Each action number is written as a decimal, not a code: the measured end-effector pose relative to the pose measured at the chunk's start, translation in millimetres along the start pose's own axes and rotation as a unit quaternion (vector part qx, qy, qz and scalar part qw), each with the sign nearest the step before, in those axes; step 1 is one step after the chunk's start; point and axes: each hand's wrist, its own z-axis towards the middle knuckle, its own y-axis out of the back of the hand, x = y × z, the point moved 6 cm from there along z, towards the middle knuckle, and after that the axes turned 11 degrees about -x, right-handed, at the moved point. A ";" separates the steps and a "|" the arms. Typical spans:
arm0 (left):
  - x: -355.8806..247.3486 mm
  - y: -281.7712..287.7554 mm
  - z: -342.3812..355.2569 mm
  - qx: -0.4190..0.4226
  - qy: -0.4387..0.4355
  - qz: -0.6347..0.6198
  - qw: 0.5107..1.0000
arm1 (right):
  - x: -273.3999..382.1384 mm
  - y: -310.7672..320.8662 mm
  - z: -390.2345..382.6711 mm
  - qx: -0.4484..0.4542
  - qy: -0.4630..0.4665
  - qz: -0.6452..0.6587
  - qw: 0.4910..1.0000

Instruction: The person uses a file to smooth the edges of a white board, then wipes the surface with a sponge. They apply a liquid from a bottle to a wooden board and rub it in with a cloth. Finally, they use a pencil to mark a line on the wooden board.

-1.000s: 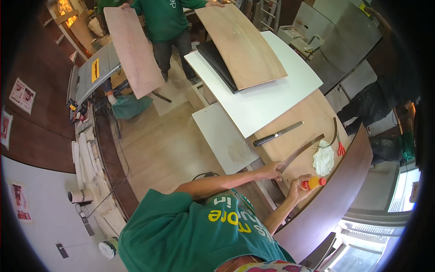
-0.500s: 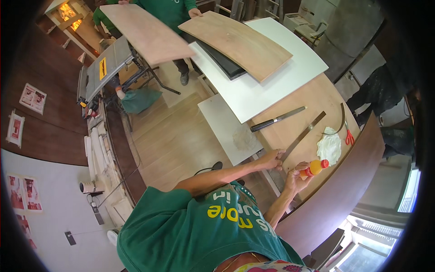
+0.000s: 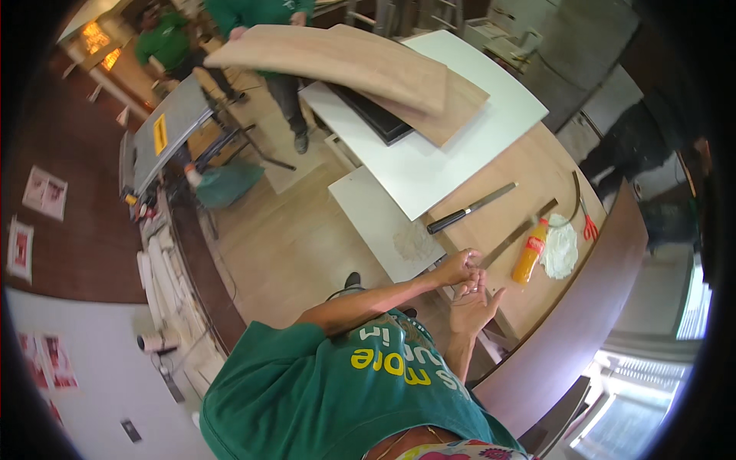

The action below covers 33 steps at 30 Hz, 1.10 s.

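Observation:
My left hand [image 3: 458,268] is closed on the near end of a long dark flat strip [image 3: 512,242], which runs out over the wooden tabletop. Close below it, my right hand [image 3: 470,310] is open, palm up with the thumb apart, its fingertips by the left hand's fingers; whether they touch the strip I cannot tell. A bottle [image 3: 530,254] of orange drink with a red label stands on the tabletop to the right of the strip. Beside the bottle lies a crumpled white cloth-like heap [image 3: 560,251]. A black-handled knife-like tool [image 3: 471,208] rests left of the strip.
Red-handled scissors [image 3: 589,223] and a thin curved dark strip [image 3: 576,195] lie at the table's right. A white panel [image 3: 468,153] covers the far part, with wooden boards [image 3: 383,65] handled there by a co-worker. A table saw [image 3: 165,130] stands at the left; a curved panel [image 3: 567,330] edges the table.
My right hand has let go of the bottle, which now stands on the table, and has moved toward my left hand. The co-worker's board has swung right over the other board.

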 end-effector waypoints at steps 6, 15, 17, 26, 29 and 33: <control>-15.2 45.1 -12.1 0.103 0.083 -0.119 0.984 | 117.7 -3.9 25.3 -0.286 0.533 -0.693 0.392; -5.0 117.9 -34.4 0.172 0.059 -0.079 0.980 | 277.1 75.2 103.4 -0.360 0.418 -0.773 0.312; 10.6 157.2 -45.8 0.120 0.091 -0.070 0.986 | 230.0 78.6 94.8 -0.429 0.509 -0.679 0.309; 21.0 209.7 -34.1 0.062 0.128 -0.069 0.987 | 143.7 44.6 46.9 -0.312 0.635 -0.519 0.479; 18.0 219.1 -30.4 0.065 0.138 -0.066 0.986 | 134.3 40.5 47.7 -0.367 0.585 -0.540 0.481; 9.1 221.9 -27.6 0.099 0.125 -0.043 0.986 | 137.7 49.2 47.1 -0.377 0.596 -0.556 0.439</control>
